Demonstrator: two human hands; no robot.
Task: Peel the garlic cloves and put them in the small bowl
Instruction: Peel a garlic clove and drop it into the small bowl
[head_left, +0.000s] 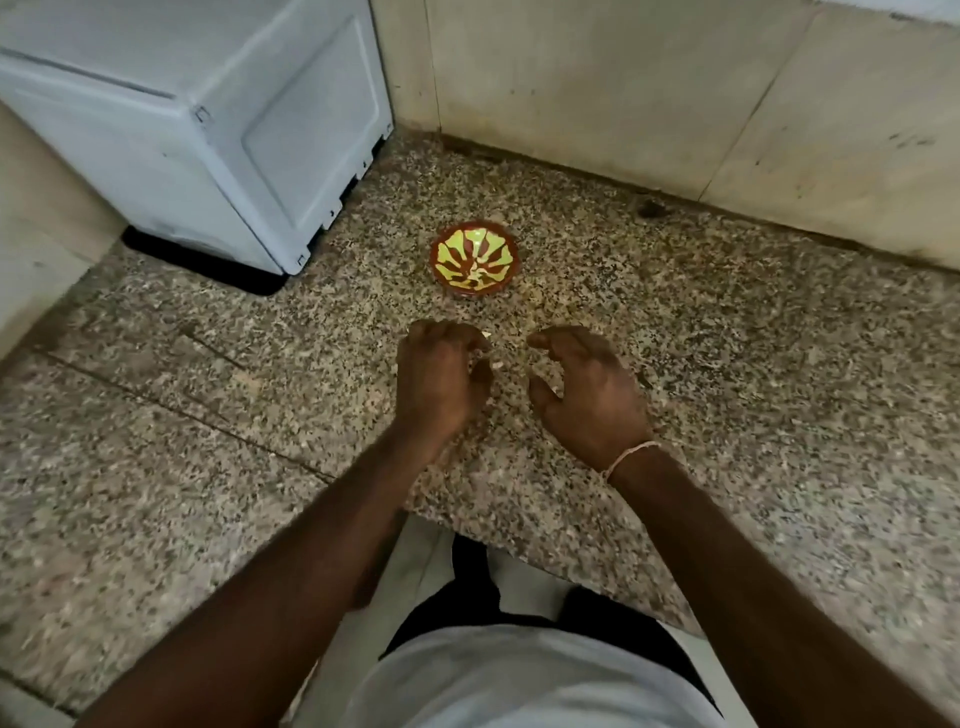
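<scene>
The small bowl (473, 260), red-brown with a yellow-green leaf pattern, stands on the speckled granite counter (727, 338) just beyond my hands and looks empty. My left hand (439, 376) hovers in front of it with its fingers curled down. Small pale garlic pieces (491, 358) peek out between its fingertips and thumb, mostly hidden by the hand. My right hand (587, 389) is a short gap to the right. Its fingers and thumb are spread in a loose claw with nothing in them, and a thin thread band sits at the wrist.
A white appliance (208, 130) stands at the back left of the counter. Beige tiled walls (623, 88) close off the back corner. The counter's front edge (519, 540) runs just ahead of my body.
</scene>
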